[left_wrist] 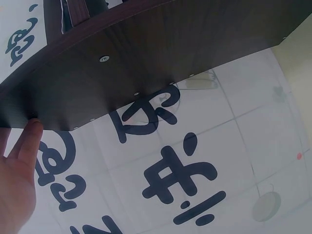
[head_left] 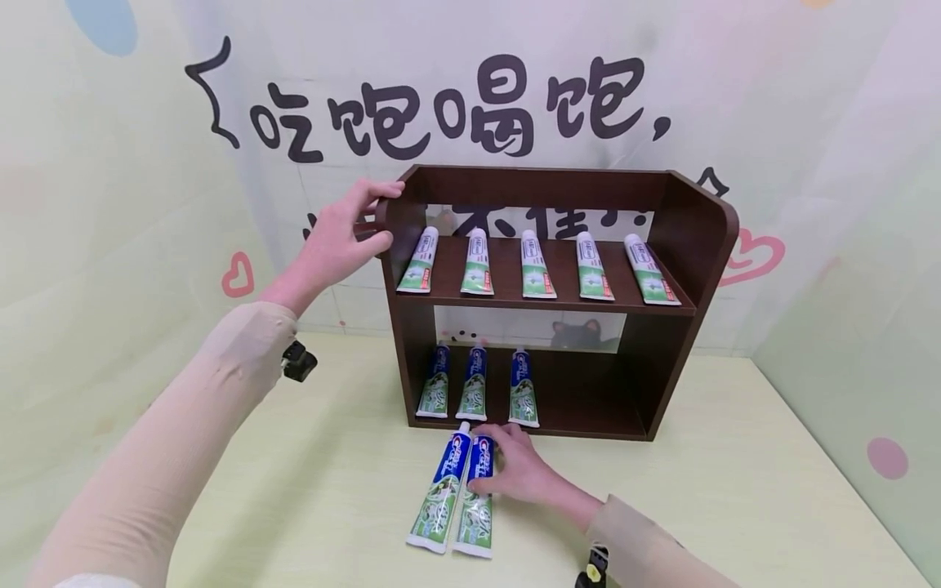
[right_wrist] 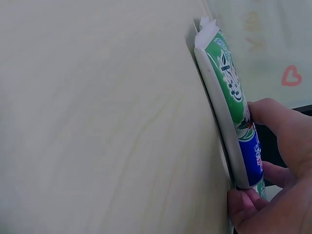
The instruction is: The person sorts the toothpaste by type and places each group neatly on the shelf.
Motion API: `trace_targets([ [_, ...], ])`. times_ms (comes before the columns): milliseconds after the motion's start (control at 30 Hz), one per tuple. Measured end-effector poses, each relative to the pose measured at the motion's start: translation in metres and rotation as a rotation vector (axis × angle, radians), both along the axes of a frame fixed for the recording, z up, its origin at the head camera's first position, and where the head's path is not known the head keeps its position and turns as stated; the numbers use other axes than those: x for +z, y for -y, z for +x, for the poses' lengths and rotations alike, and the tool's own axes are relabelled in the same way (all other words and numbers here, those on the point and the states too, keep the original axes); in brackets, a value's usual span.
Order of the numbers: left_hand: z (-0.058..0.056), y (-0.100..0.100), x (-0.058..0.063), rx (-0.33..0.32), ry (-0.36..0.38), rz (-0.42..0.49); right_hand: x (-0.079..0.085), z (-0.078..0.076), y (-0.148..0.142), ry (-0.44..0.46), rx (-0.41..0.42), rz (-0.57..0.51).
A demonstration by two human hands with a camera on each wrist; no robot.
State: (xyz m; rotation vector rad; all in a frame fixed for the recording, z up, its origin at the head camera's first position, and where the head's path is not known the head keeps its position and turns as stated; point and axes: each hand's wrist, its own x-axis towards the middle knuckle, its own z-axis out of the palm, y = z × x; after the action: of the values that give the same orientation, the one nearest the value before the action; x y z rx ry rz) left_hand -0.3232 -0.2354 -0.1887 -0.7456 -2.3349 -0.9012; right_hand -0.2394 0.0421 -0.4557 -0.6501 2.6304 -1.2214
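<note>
My left hand [head_left: 341, 233] grips the upper left side panel of a dark brown two-tier shelf [head_left: 544, 181], fingers over its edge; in the left wrist view, fingertips touch the panel [left_wrist: 146, 53]. On the table before the shelf, my right hand [head_left: 525, 469] holds a blue-and-green toothpaste tube [head_left: 476, 523], thumb and fingers on its sides. The right wrist view shows that tube [right_wrist: 229, 87] with its flat end away from the hand. A matching toothpaste tube [head_left: 436, 502] lies just left of it, cap toward the shelf.
Several white-and-green toothpaste tubes [head_left: 539, 269] stand in a row on the upper tier. Three blue-and-green tubes [head_left: 523, 392] lean on the lower tier's left and middle, with bare board [head_left: 588, 408] to their right. A printed curtain [head_left: 809, 122] hangs behind the pale table [head_left: 735, 490].
</note>
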Motion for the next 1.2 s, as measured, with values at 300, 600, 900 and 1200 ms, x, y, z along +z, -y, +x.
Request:
trace_targets([
  [300,0.001,-0.001,0.000,-0.002,0.001,0.003,0.004,-0.001,-0.013,0.029,0.101,0.042],
  [600,-0.001,0.000,-0.001,0.009,-0.017,-0.002,0.010,-0.003,-0.030,0.054,0.223,0.076],
  [900,-0.001,-0.001,-0.001,-0.007,-0.017,-0.005,0.010,-0.008,-0.040,0.061,0.296,0.105],
  [1200,-0.002,0.000,-0.002,0.000,-0.006,0.003,0.013,-0.009,-0.047,0.120,0.327,0.107],
])
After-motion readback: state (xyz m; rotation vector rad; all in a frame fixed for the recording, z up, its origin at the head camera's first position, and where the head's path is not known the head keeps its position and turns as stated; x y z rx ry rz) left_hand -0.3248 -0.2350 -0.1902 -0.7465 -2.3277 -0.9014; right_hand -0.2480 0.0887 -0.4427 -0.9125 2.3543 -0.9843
